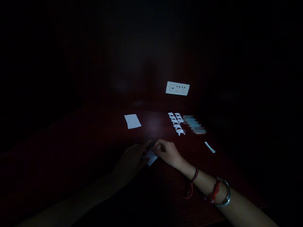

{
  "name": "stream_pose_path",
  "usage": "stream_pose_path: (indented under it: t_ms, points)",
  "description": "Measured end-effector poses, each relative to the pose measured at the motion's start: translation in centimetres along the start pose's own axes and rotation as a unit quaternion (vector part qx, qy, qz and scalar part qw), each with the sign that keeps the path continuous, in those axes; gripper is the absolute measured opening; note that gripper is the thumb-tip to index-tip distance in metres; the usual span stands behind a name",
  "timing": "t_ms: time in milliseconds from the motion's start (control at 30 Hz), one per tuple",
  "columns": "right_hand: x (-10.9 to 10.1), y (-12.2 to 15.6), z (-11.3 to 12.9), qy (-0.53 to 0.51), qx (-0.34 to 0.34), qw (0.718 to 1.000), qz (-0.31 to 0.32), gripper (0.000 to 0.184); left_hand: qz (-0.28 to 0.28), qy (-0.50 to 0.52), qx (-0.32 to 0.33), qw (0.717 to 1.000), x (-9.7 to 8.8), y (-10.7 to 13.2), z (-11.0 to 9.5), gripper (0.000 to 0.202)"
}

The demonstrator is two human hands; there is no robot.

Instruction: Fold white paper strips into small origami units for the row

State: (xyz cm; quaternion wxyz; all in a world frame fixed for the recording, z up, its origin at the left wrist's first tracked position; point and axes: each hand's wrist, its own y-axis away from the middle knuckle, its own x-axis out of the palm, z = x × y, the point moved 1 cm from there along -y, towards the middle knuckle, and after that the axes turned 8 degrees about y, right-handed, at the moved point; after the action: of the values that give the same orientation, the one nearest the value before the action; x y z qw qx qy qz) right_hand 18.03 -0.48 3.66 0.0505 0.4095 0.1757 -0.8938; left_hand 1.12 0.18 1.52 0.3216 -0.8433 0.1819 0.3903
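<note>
The scene is very dark. A small white piece of paper lies on the dark red table between my hands. My left hand rests on its left side, fingers stretched out with the index finger pointing forward. My right hand has its fingers curled and pinches the paper's right edge. Thread bands and a metal bangle sit on my right wrist.
A square white sheet lies further back on the left. A cluster of several small folded paper pieces lies beside a phone. A thin paper strip lies to the right. A white wall socket is behind.
</note>
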Motion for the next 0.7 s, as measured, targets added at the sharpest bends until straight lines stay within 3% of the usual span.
stream_pose_path:
  t_ms: [300, 500, 700]
  points:
    - [0.1, -0.1, -0.1, -0.004, -0.006, 1.0, -0.009, 0.018, -0.006, -0.097, 0.002, 0.995, -0.3, -0.4, -0.8, 0.057]
    - [0.2, -0.2, -0.1, -0.006, 0.004, 1.0, -0.011, 0.019, -0.017, -0.185, 0.001, 0.982, -0.7, -0.7, -1.9, 0.048]
    - [0.1, -0.1, -0.3, -0.018, 0.006, 1.0, 0.002, 0.016, -0.012, -0.181, -0.035, 0.983, -0.8, -0.7, -1.7, 0.05]
